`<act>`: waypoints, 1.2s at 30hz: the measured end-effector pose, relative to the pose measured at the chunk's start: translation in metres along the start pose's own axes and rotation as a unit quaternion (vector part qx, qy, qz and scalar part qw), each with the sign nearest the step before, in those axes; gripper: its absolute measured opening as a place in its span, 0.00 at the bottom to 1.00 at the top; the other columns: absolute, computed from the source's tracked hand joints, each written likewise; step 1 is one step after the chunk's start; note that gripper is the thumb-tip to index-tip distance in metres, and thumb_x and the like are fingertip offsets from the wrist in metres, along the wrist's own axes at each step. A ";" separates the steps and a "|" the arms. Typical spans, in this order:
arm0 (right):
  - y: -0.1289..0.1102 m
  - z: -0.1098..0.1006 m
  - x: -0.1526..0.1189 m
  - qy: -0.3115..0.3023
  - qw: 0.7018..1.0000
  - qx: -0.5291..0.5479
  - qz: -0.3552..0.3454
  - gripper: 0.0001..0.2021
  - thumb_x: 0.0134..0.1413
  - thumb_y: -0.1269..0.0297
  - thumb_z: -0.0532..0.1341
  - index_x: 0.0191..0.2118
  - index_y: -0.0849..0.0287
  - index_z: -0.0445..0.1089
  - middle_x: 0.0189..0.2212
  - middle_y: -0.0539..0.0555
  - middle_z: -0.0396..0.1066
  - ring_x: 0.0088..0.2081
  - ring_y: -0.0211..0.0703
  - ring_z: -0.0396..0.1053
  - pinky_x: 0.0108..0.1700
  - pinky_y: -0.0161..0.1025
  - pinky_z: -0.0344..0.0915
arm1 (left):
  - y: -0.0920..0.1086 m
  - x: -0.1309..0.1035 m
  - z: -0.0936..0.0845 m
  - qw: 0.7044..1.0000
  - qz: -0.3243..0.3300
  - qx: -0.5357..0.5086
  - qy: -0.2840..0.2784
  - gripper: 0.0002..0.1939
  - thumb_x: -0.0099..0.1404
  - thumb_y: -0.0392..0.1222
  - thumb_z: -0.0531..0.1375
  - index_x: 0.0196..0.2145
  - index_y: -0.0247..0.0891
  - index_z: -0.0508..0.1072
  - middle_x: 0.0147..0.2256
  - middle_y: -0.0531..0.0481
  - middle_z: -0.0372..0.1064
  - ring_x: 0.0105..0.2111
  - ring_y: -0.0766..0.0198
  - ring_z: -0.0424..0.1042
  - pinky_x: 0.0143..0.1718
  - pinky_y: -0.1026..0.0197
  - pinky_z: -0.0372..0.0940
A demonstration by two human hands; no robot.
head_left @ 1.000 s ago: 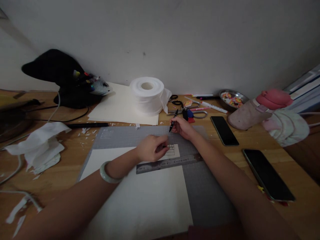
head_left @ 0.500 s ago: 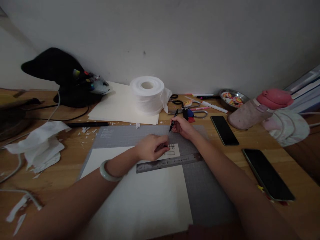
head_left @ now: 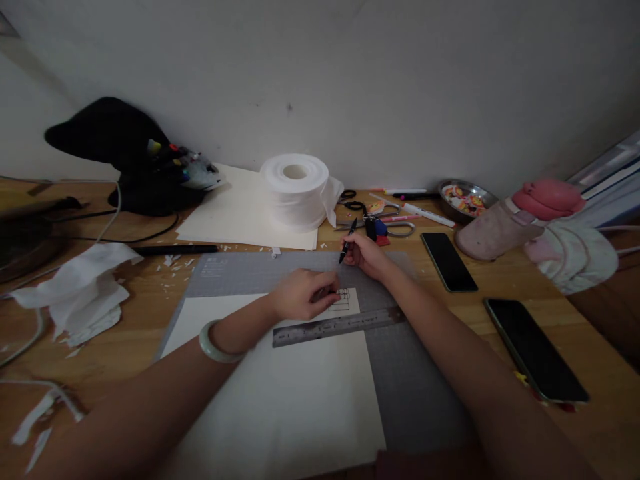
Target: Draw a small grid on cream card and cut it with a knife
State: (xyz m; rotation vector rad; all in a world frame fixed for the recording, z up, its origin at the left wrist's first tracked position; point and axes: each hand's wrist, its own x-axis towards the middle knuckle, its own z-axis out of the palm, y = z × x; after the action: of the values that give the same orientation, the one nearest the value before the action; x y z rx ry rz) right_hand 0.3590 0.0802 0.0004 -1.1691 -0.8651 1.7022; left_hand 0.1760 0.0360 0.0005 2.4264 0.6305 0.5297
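Observation:
My right hand grips a black pen, tilted, just above the grey cutting mat. Beside it, my left hand is closed, thumb and fingers bent together over the top of a cream sheet of paper. Whatever its fingertips hold, if anything, is hidden. Next to those fingertips a small drawing of rounded shapes and lines shows near the sheet's corner. A worn metal ruler lies across the paper and mat, below both hands.
Behind the mat stand a white tissue roll and scissors. Two phones, a metal bowl and a pink-lidded bottle are at right. Crumpled tissue, cables and paper scraps lie at left.
Almost nothing differs. The pen in my right hand has tipped very slightly and sits a touch lower. My left hand stays in place.

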 end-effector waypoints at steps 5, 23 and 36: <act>0.000 0.000 0.000 0.002 1.000 -0.001 0.005 0.03 0.40 0.67 0.55 0.22 0.60 0.62 0.14 0.45 0.60 0.15 0.30 0.55 0.17 0.29 0.48 | -0.001 0.001 0.000 0.996 -0.031 -0.079 -0.010 0.08 0.61 0.43 0.54 0.29 0.36 0.65 0.19 0.58 0.58 0.19 0.71 0.56 0.22 0.68 0.50; 0.000 0.000 -0.002 0.005 1.000 0.015 -0.015 0.03 0.40 0.66 0.56 0.22 0.59 0.61 0.15 0.44 0.60 0.15 0.30 0.54 0.17 0.29 0.48 | -0.008 0.009 0.002 0.934 -0.138 -0.328 -0.040 0.10 0.55 0.44 0.60 0.28 0.35 0.65 0.20 0.59 0.56 0.21 0.72 0.55 0.22 0.70 0.50; -0.068 0.022 -0.069 0.104 0.954 -0.042 -0.277 0.14 0.51 0.49 0.53 0.30 0.55 0.61 0.16 0.44 0.58 0.16 0.30 0.56 0.18 0.29 0.51 | -0.010 0.009 0.002 0.905 -0.156 -0.392 -0.050 0.12 0.50 0.44 0.63 0.25 0.34 0.64 0.21 0.58 0.61 0.21 0.73 0.58 0.23 0.69 0.53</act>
State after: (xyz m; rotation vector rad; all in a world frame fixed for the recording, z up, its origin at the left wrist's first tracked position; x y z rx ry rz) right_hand 0.3692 0.0406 0.0911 -1.0136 -1.0234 1.0762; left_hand 0.1810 0.0473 -0.0047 1.5462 0.5966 0.4112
